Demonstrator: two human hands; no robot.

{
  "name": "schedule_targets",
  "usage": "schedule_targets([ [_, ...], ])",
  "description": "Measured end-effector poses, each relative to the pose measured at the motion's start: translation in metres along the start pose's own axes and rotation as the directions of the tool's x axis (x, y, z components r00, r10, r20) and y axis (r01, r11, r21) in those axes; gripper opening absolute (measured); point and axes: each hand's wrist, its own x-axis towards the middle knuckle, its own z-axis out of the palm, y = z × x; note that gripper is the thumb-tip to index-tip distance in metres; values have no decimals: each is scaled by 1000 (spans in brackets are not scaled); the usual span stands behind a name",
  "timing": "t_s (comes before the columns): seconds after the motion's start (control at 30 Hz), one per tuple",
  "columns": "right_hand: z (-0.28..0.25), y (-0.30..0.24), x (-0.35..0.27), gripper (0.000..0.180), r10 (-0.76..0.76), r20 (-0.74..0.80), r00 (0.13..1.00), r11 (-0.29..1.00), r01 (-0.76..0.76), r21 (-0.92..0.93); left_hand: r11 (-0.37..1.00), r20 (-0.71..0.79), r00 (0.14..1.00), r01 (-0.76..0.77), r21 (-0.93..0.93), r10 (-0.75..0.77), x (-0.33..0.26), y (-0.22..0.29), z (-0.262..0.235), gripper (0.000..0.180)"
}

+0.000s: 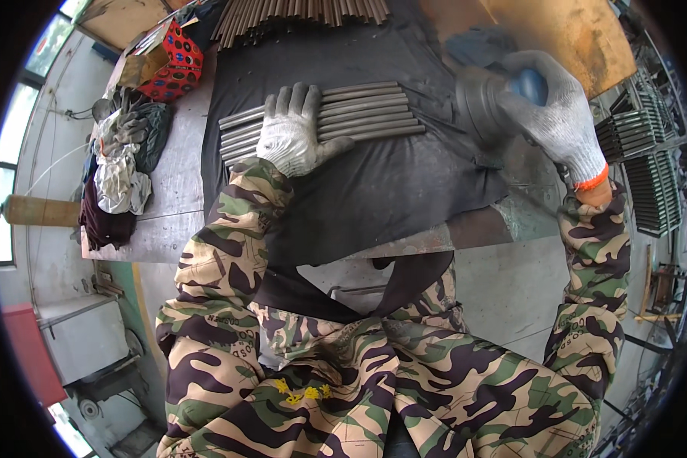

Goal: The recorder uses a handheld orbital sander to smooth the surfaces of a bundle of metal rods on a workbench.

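Observation:
My left hand [291, 137], in a white knit glove with grey coating, lies flat across a row of grey metal rods [366, 111]. Its fingers point to the far side, and its thumb stretches right over the rods. The rods lie side by side on a black cloth [336, 198]. To their right, my right hand [553, 111], gloved the same with an orange cuff, is wrapped round a blue-and-grey tool [487, 107] with a broad round head. It looks like a power tool, but motion blurs it. The tool's head is just beyond the rods' right ends.
A bundle of brownish rods [301, 17] lies at the far edge. Left on the table are a red patterned box [177, 65] and a pile of gloves and rags [122, 160]. Racked dark bars [645, 137] stand right, near a wooden board [572, 34].

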Motion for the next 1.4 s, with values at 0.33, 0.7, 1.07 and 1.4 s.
schedule_targets([
  [0.33, -4, 1, -5, 45, 78, 48, 996, 994, -81, 71, 831, -46, 915, -383, -403, 400, -18, 111, 26, 97],
  [0.7, 7, 12, -1, 44, 10, 10, 1000, 1000, -10, 8, 983, -357, 929, 29, -181, -93, 37, 91, 8, 92],
  [1.07, 7, 16, 3, 43, -88, -20, 996, 996, 87, -33, 993, -264, 961, 53, -103, -79, 40, 110, 28, 83],
  [1.4, 9, 8, 1, 43, -15, 22, 1000, 1000, 15, 10, 991, -404, 906, 103, -83, -128, 51, 123, 46, 71],
])
